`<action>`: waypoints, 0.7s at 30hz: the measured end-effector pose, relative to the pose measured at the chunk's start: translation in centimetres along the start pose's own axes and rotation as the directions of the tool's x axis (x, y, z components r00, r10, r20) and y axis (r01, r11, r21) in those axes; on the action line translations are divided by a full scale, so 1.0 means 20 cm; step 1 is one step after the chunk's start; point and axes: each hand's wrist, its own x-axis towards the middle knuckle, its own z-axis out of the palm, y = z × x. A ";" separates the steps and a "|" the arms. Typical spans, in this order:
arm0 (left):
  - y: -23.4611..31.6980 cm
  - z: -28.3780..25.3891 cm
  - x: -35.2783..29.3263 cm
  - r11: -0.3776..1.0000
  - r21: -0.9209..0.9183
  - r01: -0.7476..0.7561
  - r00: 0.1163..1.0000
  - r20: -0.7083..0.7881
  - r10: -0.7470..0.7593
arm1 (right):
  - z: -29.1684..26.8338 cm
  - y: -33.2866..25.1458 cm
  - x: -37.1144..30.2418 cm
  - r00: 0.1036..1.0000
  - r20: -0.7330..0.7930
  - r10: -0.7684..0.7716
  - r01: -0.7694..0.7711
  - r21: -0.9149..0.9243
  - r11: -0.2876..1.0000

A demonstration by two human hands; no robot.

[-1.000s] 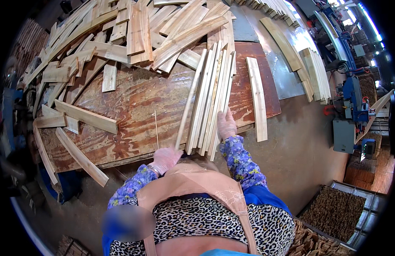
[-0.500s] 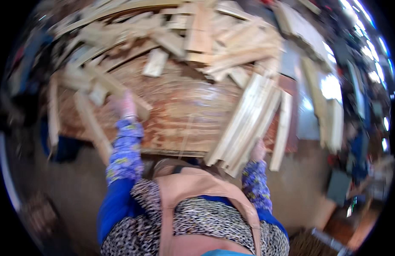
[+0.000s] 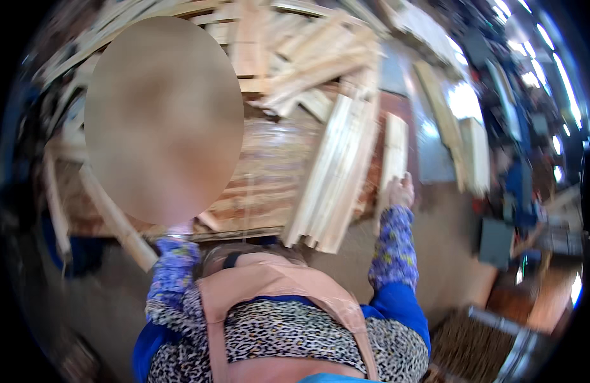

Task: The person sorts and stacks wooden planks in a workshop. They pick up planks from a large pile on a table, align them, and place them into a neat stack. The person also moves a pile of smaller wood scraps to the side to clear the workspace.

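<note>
Touching the near part of a lone board (image 3: 395,143) is my right hand (image 3: 401,190); it is too blurry to tell if I am squeezing tight. My left hand (image 3: 180,223) is mostly blurred out, so I cannot tell if it holds anything. The lone board pokes past the near edge of the table (image 3: 269,159), on the right. Another loose board (image 3: 114,216) sticks out at the near left. Between them, a bunch of boards (image 3: 330,182) lies side by side, so those look done. Farther back, a messy pile of boards (image 3: 320,73) lies every which way, so I think lots are not yet lined up.
</note>
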 end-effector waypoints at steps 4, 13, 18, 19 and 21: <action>0.21 0.24 -0.42 0.884 -0.180 -0.432 0.850 0.247 0.466 | 0.33 -0.86 -0.61 0.839 0.434 -0.328 -0.087 0.701 0.708; 0.45 0.03 0.20 0.953 0.012 -0.301 0.953 -0.024 0.301 | 0.50 -1.31 -0.94 0.600 0.691 -0.402 -0.391 0.692 0.606; 0.22 -0.57 1.13 0.935 0.223 0.276 0.803 -0.588 -0.096 | 0.18 -1.05 -0.87 0.770 0.599 -0.217 -0.203 0.554 0.807; 0.18 -0.65 1.25 0.865 0.288 0.412 0.750 -0.646 -0.142 | 0.14 -1.01 -0.90 0.790 0.585 -0.180 -0.211 0.536 0.818; 0.20 -0.75 1.38 0.832 0.233 0.503 0.733 -0.625 -0.268 | 0.09 -0.87 -0.96 0.838 0.535 -0.110 -0.224 0.520 0.824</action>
